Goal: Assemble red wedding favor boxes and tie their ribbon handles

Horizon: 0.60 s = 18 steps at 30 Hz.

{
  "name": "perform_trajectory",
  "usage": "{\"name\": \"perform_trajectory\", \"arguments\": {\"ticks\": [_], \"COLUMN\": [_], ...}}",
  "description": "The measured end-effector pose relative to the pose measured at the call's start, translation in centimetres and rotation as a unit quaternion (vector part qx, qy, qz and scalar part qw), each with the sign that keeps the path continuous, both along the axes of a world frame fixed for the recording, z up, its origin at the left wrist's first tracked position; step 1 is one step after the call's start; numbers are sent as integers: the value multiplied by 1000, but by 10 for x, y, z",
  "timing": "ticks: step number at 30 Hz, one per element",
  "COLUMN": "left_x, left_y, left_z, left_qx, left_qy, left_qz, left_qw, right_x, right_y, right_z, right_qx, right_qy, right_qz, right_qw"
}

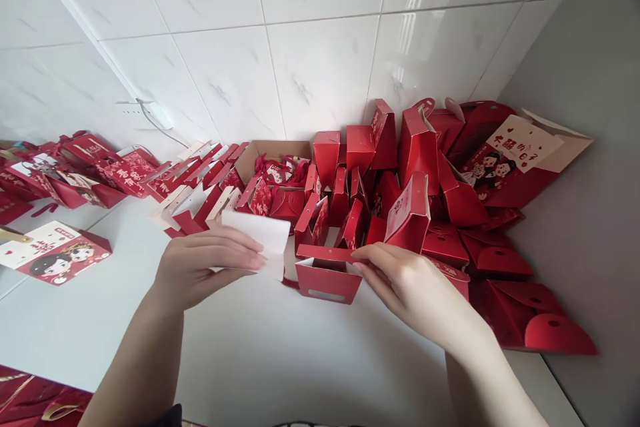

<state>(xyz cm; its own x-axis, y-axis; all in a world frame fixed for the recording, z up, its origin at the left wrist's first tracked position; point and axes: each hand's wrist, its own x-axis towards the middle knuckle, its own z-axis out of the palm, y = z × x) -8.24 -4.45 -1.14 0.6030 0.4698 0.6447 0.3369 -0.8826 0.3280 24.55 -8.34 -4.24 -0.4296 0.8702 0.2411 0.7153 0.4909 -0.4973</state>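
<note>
My left hand (213,263) is closed on a folded white paper piece (273,240), pinched between the thumb and fingers. Its far side is hidden, so I cannot tell whether it is the inside of a gift box. Just to its right stands a small red gift box (327,280) with an oval window low on its front and a folded strip along its top. The fingertips of my right hand (395,273) pinch that box at its upper right corner. Rows of red gift boxes (340,190) stand directly behind both hands.
An open cardboard carton (255,150) holds red items against the tiled wall (320,73). Larger gift boxes crowd the right, by a grey panel (585,147). A cartoon-printed box (65,253) lies left on the pale tabletop (240,347); red bags (35,400) show below.
</note>
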Motion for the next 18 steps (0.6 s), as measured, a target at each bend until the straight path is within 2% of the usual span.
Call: {"name": "perform_trajectory", "arguments": {"ticks": [3,5,7,10,14,16,18], "left_x": [-1,-5,-10,-19,-29,-31,-30], "left_y": [-7,-8,-9,-9,-5,-1,4], "left_z": [-9,-16,-22,-32,-54,-63,-62], "left_qx": [-12,-37,-92,-207,-342,-356,-318], "left_qy": [6,11,38,123,224,236,227], "left_qz": [35,92,166,238,252,294,358], "left_qw": [999,995,981,941,877,855,848], "right_x": [-4,-5,-4,-1,1,1,1], "right_y": [-1,-4,-6,-7,-6,-6,-6], "right_z": [-2,-2,-1,-1,-1,-1,-1], "right_qx": [-1,-2,-2,9,25,30,33], "right_qy": [8,11,10,6,-3,-7,-9], "right_qz": [24,34,38,38,35,33,31], "right_qw": [1000,999,999,999,999,999,999]}}
